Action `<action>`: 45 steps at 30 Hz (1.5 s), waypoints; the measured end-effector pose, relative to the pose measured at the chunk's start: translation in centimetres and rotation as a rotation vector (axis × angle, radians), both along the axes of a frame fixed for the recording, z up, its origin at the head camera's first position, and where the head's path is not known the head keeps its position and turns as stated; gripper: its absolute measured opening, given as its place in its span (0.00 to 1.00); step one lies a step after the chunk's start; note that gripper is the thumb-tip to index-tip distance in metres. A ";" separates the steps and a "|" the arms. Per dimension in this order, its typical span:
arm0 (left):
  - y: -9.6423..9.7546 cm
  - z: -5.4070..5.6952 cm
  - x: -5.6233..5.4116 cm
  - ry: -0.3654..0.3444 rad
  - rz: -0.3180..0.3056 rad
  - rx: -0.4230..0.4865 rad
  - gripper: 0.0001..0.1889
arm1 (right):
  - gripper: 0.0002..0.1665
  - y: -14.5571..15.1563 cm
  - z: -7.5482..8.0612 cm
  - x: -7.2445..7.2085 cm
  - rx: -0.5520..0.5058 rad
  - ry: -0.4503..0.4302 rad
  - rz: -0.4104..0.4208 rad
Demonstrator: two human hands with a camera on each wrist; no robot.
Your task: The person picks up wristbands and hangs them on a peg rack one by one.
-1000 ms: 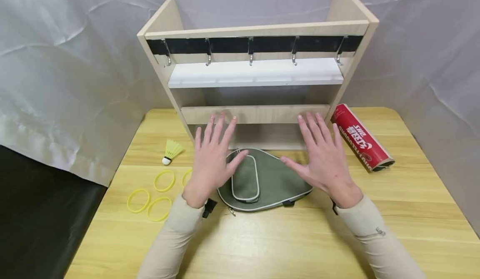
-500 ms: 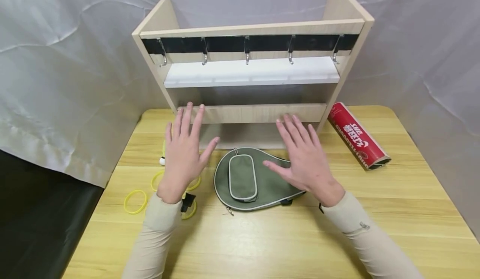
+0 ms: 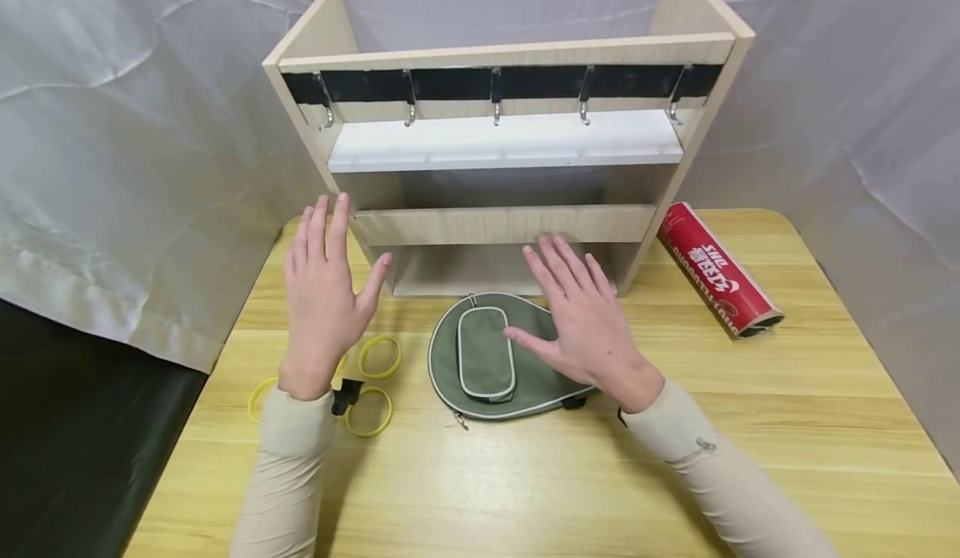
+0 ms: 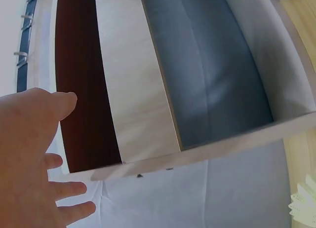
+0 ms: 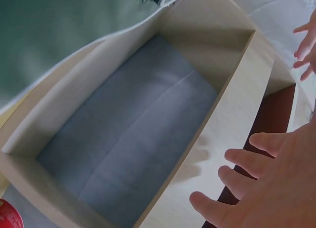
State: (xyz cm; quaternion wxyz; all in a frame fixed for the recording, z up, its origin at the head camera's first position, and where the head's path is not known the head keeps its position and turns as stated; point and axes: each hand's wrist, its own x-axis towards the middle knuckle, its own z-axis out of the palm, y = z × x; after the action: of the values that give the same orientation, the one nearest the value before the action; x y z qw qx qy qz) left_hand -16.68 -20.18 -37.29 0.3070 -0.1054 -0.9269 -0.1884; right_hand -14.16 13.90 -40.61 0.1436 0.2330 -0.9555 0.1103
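My left hand (image 3: 321, 308) is held up with fingers straight and thumb spread, above the table's left side, holding nothing. Under its wrist lie several yellow rings (image 3: 380, 357), some partly covered by the arm. A yellow shuttlecock (image 4: 303, 203) shows at the edge of the left wrist view; the hand hides it in the head view. Over the handle end of a green racket case (image 3: 483, 354) hovers my right hand (image 3: 592, 333), fingers extended and holding nothing. The case lies flat, its pocket facing up, in front of a wooden rack (image 3: 502, 226).
A row of metal hooks (image 3: 497, 112) hangs along the rack's black strip, above a white shelf (image 3: 510, 143). To the rack's right, a red shuttlecock tube (image 3: 720, 270) lies slanted on the wooden table (image 3: 750, 424). Grey cloth (image 3: 150, 124) encloses the back and sides.
My left hand has moved left, away from the racket case and over the rings and shuttlecock. My right hand has shifted left over the case. Both have stayed spread.
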 end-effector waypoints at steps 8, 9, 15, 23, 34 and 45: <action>-1.4 -0.5 0.3 -0.011 0.019 0.010 0.45 | 0.60 0.4 0.2 -0.7 -0.102 0.146 0.017; -1.7 -0.6 0.5 -0.017 0.021 0.011 0.45 | 0.59 0.8 0.4 -1.0 -0.132 0.188 0.020; -3.3 -1.4 1.3 -0.036 0.035 -0.014 0.44 | 0.49 4.3 2.1 -2.7 -0.362 0.407 -0.040; -4.9 -2.7 2.6 -0.089 0.057 -0.053 0.43 | 0.40 9.1 4.5 -3.8 -0.553 0.479 -0.249; -6.0 -6.0 3.8 -0.292 0.005 -0.122 0.30 | 0.33 10.5 4.9 -5.6 -0.743 0.446 -0.251; -6.9 -8.4 3.4 -0.581 -0.090 -0.037 0.22 | 0.35 11.0 3.1 -7.2 -0.864 0.295 -0.139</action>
State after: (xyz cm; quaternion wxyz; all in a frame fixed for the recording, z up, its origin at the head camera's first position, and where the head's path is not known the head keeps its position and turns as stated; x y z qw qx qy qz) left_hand -13.27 -27.13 -45.65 0.0182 -0.0937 -0.9736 -0.2072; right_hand -21.38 24.85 -37.53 0.3689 0.1004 -0.8047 0.4542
